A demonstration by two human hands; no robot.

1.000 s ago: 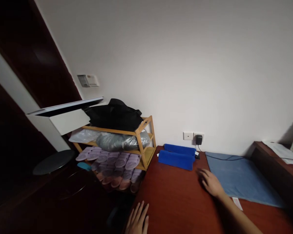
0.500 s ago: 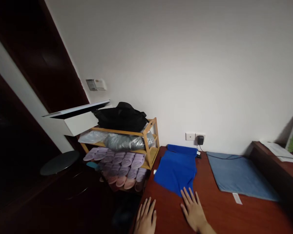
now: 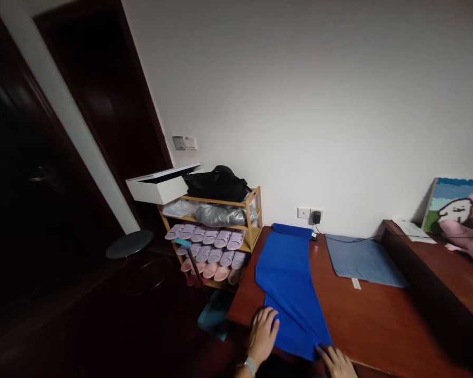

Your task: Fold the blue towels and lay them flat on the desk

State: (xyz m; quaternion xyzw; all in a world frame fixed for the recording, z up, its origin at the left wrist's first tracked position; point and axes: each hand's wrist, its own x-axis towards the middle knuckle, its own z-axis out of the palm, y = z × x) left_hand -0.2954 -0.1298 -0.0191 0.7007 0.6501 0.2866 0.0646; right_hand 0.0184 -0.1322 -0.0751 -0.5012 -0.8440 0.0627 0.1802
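A long blue towel lies lengthwise on the reddish-brown table, its far end rolled or folded over near the wall. Diagonal creases run across its near part, where the layers look uneven. My left hand, with a band on the wrist, rests at the towel's near left edge, its fingers slightly bent and apart. At the near right corner, my right hand has its fingertips closed on the towel; part of this hand is cut off by the frame's lower edge.
A greyish-blue cloth lies right of the towel, before a raised ledge. A plugged-in adapter trails a cord across the table. Left stand a slipper rack, a dustpan and a round stool.
The blue towel now stretches much further toward me, to the table's near edge. Both hands, flat on the table before, are now at the towel's near end. The view has shifted right.
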